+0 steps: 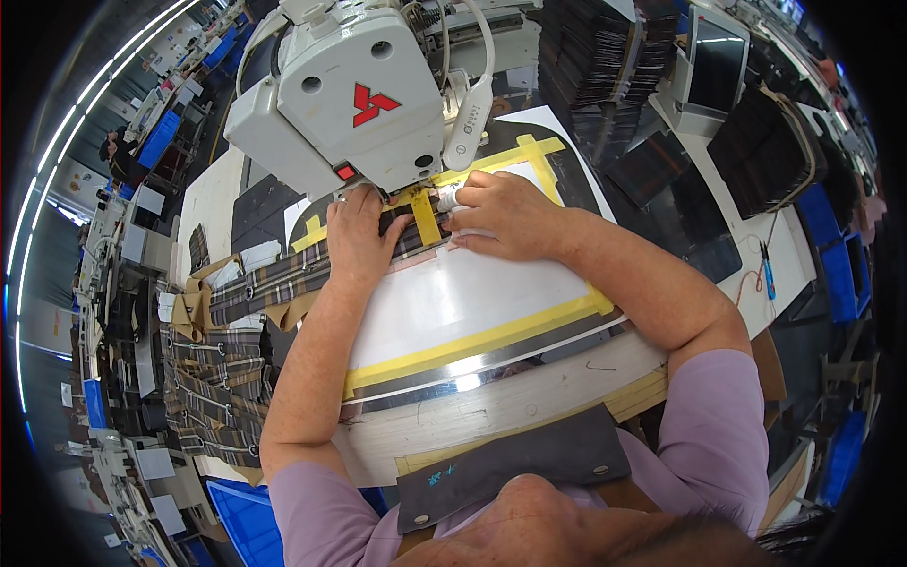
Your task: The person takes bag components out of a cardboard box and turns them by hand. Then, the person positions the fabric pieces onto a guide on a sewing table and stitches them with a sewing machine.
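Both hands flat on plaid strip under sewing machine.
Left hand (pixel 357 236) and right hand (pixel 501 215), fingers spread, press the brown-grey plaid woven fabric strip (pixel 283 279) on the glossy yellow-taped template plate (pixel 472 302), below the white sewing machine head (pixel 350 90).

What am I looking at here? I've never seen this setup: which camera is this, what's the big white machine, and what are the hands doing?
This is one view from a camera worn on the person's head, looking down. The white machine is an industrial sewing machine. Beneath it lies a shiny template plate edged with yellow tape. The left hand and right hand both press flat on a plaid fabric strip next to the machine's head; neither grips anything. More plaid pieces pile up at the left.
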Available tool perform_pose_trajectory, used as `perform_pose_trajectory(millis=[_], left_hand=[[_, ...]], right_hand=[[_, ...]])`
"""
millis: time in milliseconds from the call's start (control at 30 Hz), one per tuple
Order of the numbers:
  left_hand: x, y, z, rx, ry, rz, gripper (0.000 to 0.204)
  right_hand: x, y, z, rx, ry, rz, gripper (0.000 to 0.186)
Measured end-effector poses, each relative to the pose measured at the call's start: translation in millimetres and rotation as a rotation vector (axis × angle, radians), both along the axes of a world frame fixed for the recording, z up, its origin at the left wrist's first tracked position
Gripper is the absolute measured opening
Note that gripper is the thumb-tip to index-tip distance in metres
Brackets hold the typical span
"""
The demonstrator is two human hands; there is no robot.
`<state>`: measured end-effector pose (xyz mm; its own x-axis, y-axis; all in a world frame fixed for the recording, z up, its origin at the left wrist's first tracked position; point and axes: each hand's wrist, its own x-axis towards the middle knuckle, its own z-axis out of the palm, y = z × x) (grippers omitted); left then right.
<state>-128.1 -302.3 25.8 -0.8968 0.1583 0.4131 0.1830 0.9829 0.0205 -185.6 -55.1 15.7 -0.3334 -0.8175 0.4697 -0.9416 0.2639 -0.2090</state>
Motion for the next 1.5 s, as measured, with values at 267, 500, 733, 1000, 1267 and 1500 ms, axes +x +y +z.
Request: perform_pose_trajectory(millis=[267,500,733,1000,1267,1500], left_hand=[[27.1,-11.8,-11.8,0.092,-0.039,-0.312,0.030],[22.5,-11.6,-9.6,0.372,-0.148,-0.329,0.026],[22.2,-12.7,-13.0,0.497,-0.144,-0.303,0.023],[21.0,-8.6,-13.3,0.509,-0.134,-0.337,0.020],[25.5,-9.0,-16.5,0.441,-0.061,-0.351,0.021],[39.2,3.8,-18.0,0.390,-0.066,-0.247,0.025]], right_hand=[[-2.5,2.2,-1.8,-0.001,-0.037,-0.014,0.024],[-0.3,2.0,-2.8,-0.010,-0.056,-0.026,0.024],[0.2,2.4,-2.0,0.002,-0.023,-0.029,0.023],[0.0,6.8,-2.0,-0.025,-0.033,-0.010,0.023],[3.0,22.5,-3.4,-0.066,0.167,-0.204,0.018],[5.3,121.0,16.8,-0.095,0.127,-0.673,0.025]])
